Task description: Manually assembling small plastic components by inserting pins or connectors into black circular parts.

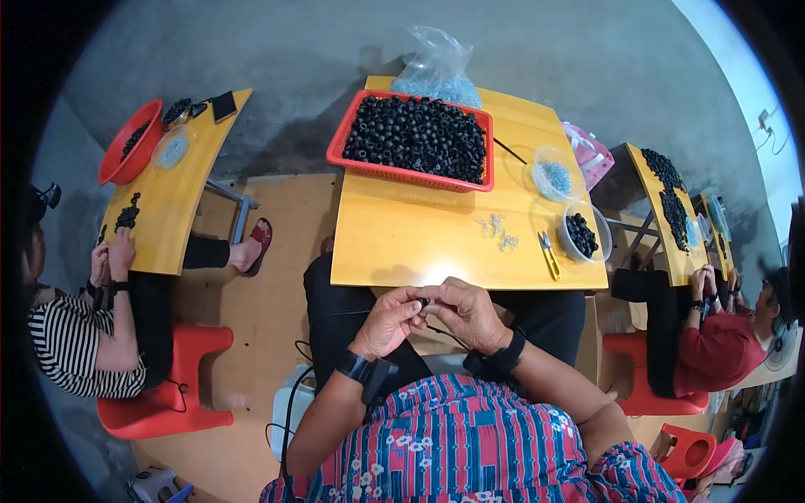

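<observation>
My left hand [389,322] and my right hand [471,315] meet just off the near edge of the yellow table [394,243]. Pinched between the fingertips of both is a small black ring-like part [423,303], mostly covered by the fingers. Some tiny clear pieces [498,231] lie loose on the tabletop beyond my hands. To their right rests a yellow-handled hand tool [549,256] with a slim metal end. Beside it, a clear tub [602,243] holds more black parts, and a second clear tub [537,186] behind it holds pale blue pieces.
A red basket [335,155] heaped with black parts occupies the table's far side. Behind it stands a clear bag [438,63] of bluish pieces. A thin black stick [510,151] lies beside the basket. People work at side tables, a striped shirt [84,348] left, a red shirt [721,352] right.
</observation>
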The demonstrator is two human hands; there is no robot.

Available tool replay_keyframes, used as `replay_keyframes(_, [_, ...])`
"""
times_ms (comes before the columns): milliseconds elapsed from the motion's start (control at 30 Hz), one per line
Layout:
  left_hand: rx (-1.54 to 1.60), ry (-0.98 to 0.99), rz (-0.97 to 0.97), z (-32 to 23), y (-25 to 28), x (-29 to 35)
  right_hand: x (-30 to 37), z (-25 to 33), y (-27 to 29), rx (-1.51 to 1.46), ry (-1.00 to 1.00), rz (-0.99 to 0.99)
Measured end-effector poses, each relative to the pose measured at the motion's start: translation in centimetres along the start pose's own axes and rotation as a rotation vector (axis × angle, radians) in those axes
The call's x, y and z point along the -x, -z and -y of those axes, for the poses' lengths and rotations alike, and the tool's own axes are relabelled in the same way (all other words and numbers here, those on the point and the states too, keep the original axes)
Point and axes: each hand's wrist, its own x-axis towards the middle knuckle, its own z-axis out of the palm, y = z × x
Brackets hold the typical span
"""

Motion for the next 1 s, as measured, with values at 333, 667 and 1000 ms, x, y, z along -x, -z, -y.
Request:
replay_keyframes(333, [-0.014,0.045,-0.021,-0.1,0.2,-0.3,-7.6,-1.8,5.3,0.151,0.054,-0.342])
replay_keyframes(667, [-0.022,0.105,0.022,-0.7,-0.5,-1.3,-17.5,-6.3,9.0,0.377,-0.013,-0.276])
replay_keyframes(1000, [-0.018,0.119,0.072,-1.3,-0.8,-1.6,-19.1,-7.2,8.5,0.495,-0.057,-0.131])
